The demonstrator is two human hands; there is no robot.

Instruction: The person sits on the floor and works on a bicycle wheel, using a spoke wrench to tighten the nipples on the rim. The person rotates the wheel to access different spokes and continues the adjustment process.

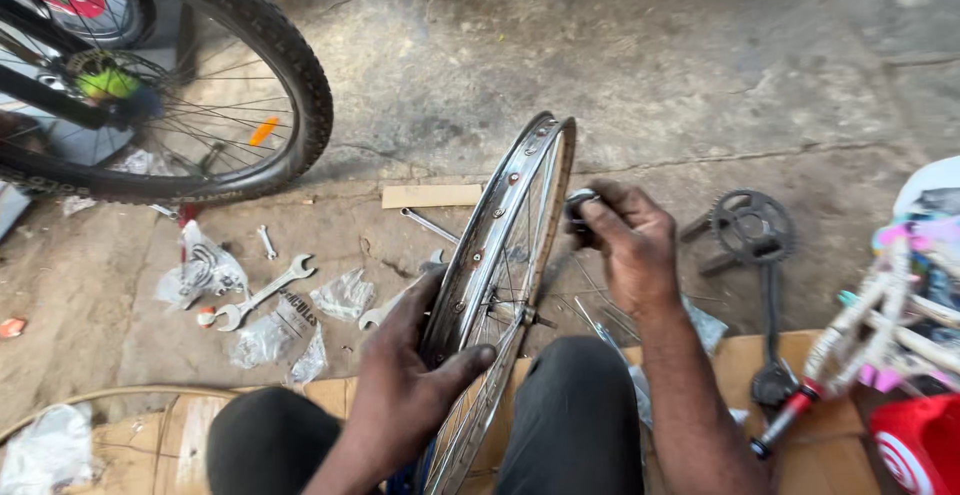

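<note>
Bare bicycle wheel rim (pixel 500 245), held upright between the knees over the concrete floor (pixel 640 85). Left hand (pixel 405 385) clamped on the rim's near edge; right hand (pixel 625 240) closed on a small dark tool (pixel 578 210) at the far edge. Risks: the thin rim could twist sideways, and the tool could slip among the loose spanners (pixel 262 293) below.

- Rim (pixel 497 217): shiny silver with rusty brown patches.
- Tyre (pixel 262 33) at ten o'clock: black, knobbly tread; an orange reflector (pixel 263 131) among its spokes.
- Spanner (pixel 262 295): silver-grey.
- Crank (pixel 752 227) at three o'clock: black.
- Small bike (pixel 900 325) at four o'clock: white and pink, red grip.
- Cardboard (pixel 185 433): tan.
- Floor (pixel 650 75): grey-brown.
</note>
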